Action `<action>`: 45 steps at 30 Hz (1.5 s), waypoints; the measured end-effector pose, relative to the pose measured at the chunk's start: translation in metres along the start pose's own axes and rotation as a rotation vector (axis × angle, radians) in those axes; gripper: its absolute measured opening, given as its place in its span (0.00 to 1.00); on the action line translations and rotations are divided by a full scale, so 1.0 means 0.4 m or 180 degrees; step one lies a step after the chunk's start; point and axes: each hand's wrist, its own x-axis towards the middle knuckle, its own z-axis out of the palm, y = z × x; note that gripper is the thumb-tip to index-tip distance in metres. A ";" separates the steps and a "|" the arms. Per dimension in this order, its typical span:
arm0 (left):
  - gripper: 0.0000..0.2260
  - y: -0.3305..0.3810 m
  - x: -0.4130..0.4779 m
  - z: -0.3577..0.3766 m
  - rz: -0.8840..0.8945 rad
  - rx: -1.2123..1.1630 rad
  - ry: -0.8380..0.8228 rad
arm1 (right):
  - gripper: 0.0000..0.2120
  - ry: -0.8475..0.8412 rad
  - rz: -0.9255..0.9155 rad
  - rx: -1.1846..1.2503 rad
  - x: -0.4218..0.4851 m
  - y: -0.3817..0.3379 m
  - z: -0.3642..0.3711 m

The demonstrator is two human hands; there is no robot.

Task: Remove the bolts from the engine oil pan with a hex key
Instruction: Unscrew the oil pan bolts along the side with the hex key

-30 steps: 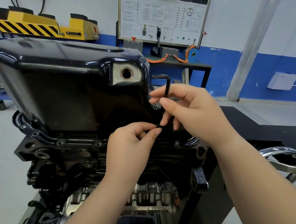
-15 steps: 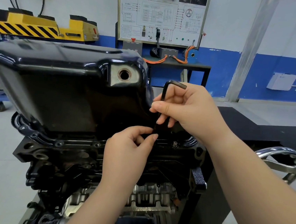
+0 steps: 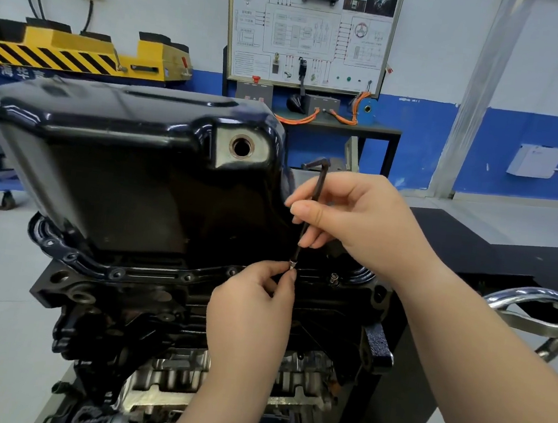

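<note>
A glossy black oil pan sits upside down on the engine block, with a round drain hole facing me. My right hand pinches the long shaft of a black L-shaped hex key, which stands nearly upright at the pan's right flange. Its lower tip sits in a small silver bolt. My left hand pinches that bolt between thumb and forefinger. Another bolt sticks up from the flange a little to the right. Several empty bolt holes line the flange on the left.
A chrome handwheel juts out at the right of the engine stand. Behind stand a training board on a black table, a yellow and black striped machine and a blue and white wall.
The hex key's short arm has swung from pointing right to pointing left as my right hand turned it. My left fingers stay at the bolt, whose silver head now shows.
</note>
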 end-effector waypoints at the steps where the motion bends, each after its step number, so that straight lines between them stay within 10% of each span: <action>1: 0.03 -0.001 -0.001 -0.001 0.0003 0.0030 0.0004 | 0.03 -0.0061 0.0034 0.0013 -0.001 -0.001 -0.002; 45: 0.04 -0.009 -0.012 0.027 -0.0466 -0.1001 0.0095 | 0.11 0.0182 -0.0084 -0.0277 -0.012 0.014 0.007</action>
